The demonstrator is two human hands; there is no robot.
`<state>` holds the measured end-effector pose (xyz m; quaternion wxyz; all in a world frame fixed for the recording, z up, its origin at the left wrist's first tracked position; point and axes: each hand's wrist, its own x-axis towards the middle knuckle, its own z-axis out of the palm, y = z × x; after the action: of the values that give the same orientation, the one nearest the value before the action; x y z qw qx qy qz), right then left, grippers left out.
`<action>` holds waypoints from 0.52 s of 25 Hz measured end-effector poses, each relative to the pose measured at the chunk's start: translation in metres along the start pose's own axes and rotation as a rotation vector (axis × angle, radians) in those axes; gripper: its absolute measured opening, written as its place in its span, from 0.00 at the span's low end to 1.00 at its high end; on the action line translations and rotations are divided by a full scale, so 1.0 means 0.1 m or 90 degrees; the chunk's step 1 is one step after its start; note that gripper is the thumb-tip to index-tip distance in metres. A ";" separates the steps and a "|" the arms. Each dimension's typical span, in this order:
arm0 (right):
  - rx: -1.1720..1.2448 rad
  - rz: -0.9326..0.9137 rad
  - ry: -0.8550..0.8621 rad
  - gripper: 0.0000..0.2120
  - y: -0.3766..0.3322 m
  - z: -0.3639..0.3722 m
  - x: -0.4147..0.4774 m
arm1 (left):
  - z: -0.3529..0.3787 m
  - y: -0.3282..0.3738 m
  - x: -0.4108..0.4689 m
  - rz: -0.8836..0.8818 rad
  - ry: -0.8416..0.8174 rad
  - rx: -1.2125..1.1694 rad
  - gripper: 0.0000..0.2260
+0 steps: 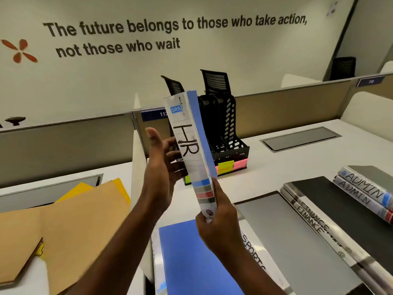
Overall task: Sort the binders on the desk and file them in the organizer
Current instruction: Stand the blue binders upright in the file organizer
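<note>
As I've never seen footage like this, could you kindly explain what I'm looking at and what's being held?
There is no machine here: these are a person's two bare hands, filmed by one wide-angle camera worn on the head, looking forward and down. The right hand grips the lower end of the HR binder, held roughly upright; the left hand rests against its side. Behind it stands a black organizer on the white desk. Lying flat are a blue binder, a SPORTS binder, two FINANCE binders and two ADMIN binders. Brown folders lie to the left.
</note>
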<state>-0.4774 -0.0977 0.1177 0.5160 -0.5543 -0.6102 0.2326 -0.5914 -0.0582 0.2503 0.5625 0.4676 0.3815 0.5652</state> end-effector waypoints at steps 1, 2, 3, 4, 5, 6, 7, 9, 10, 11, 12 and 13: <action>0.002 -0.026 0.012 0.41 0.02 0.01 0.10 | -0.04 0.12 0.13 0.001 -0.016 -0.004 0.38; 0.001 -0.055 0.021 0.41 0.05 0.02 0.20 | -0.07 0.23 0.28 0.005 -0.027 0.014 0.37; 0.001 -0.080 0.028 0.41 0.08 0.04 0.30 | -0.07 0.34 0.43 0.002 -0.033 0.041 0.37; 0.005 -0.099 0.034 0.41 0.11 0.06 0.40 | -0.07 0.45 0.58 -0.018 -0.038 0.069 0.37; 0.012 -0.112 0.038 0.40 0.14 0.08 0.51 | -0.07 0.57 0.73 -0.048 -0.044 0.082 0.37; 0.017 -0.125 0.040 0.40 0.18 0.10 0.62 | -0.06 0.67 0.87 -0.074 -0.046 0.094 0.37; 0.019 -0.142 0.043 0.39 0.22 0.12 0.74 | -0.06 0.78 1.00 -0.086 -0.052 0.114 0.36; 0.018 -0.190 0.032 0.38 0.31 0.19 0.96 | -0.05 0.98 1.20 -0.085 -0.072 0.180 0.32; 0.019 -0.213 0.018 0.38 0.36 0.23 1.07 | -0.03 1.07 1.27 -0.086 -0.076 0.218 0.29; 0.021 -0.233 0.002 0.37 0.41 0.28 1.17 | -0.02 1.15 1.34 -0.093 -0.068 0.267 0.25; 0.021 -0.249 -0.013 0.37 0.45 0.33 1.26 | -0.01 1.21 1.38 -0.107 -0.047 0.327 0.20; 0.019 -0.263 -0.026 0.37 0.50 0.38 1.34 | -0.03 1.25 1.43 -0.115 -0.010 0.402 0.15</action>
<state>-0.4693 0.0501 0.1113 0.5488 -0.4050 -0.7174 0.1422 -0.6194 0.0749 0.3837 0.4405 0.5873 0.5736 0.3634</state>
